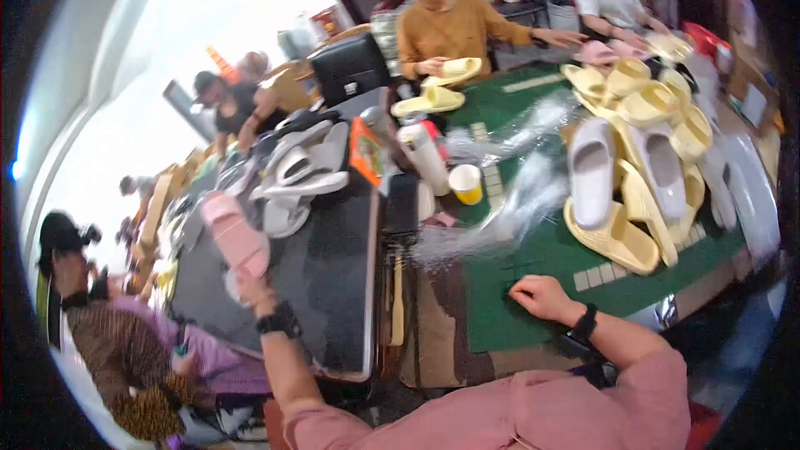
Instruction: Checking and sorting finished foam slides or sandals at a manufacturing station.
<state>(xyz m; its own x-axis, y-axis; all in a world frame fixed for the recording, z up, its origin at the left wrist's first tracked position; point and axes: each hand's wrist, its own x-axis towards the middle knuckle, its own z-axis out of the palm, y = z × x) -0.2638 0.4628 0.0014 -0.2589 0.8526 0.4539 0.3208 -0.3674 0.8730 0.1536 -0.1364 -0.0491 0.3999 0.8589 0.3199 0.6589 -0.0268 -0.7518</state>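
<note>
Across the dark glossy table top (pixel 333 283) on the person's left side, the left hand (pixel 250 287) is up at the end of a long reach, and it grips the near end of a soft pink foam slide sandal (pixel 235 233). That sandal's long axis runs up and to the left, away from the wrist, tilted off the surface rather than lying flat. Just beyond its far end sits a loose heap of grey slide sandals (pixel 296 171), near but not touching as far as the blur lets me tell. Fingers are wrapped under the pink sole, mostly hidden behind it, so the exact grip is hard to read, but it's closed on the sandal. The left forearm stretches straight from the lower edge, black wristband (pixel 277 321) showing.

Over on the green felt mat (pixel 517 300), the right hand (pixel 542 296) rests knuckles up, fingers curled under and pressed together, holding nothing. It lies well apart from the pink sandal; the left hand alone has it. Further right, a pile of pale yellow and grey sandals (pixel 642 167) sits beyond crumpled clear plastic film (pixel 517 192).
</note>
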